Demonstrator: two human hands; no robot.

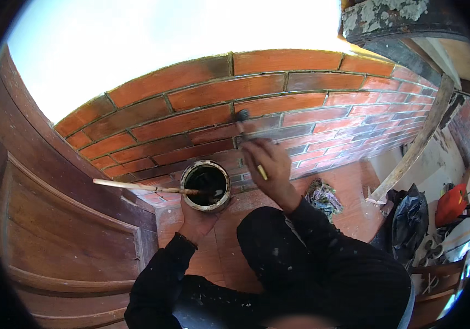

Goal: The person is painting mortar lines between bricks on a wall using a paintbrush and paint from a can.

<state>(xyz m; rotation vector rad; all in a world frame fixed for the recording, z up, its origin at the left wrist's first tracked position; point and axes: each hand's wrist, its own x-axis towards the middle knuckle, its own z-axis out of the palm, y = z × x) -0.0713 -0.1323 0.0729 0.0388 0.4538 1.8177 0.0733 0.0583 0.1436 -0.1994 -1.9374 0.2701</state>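
Observation:
My right hand (268, 166) grips a paintbrush (241, 123) with a yellow-ended handle, its dark bristles at a joint of the brick wall (202, 94). Bricks at the upper left look deeper orange and darker, while those at the lower right look paler and pinkish. Under and around an open round container (185, 193) of dark liquid is my left hand (200, 222), holding it close to the wall. A wooden stick (136, 186) stands in the liquid and leans out to the left over the rim.
A panelled wooden door (70, 222) is at the left. On the reddish floor (354, 197) lies a crumpled rag (323, 197). Farther right, a wooden post (420, 144) slants down near a black plastic bag (412, 222), a red item (451, 205) and clutter.

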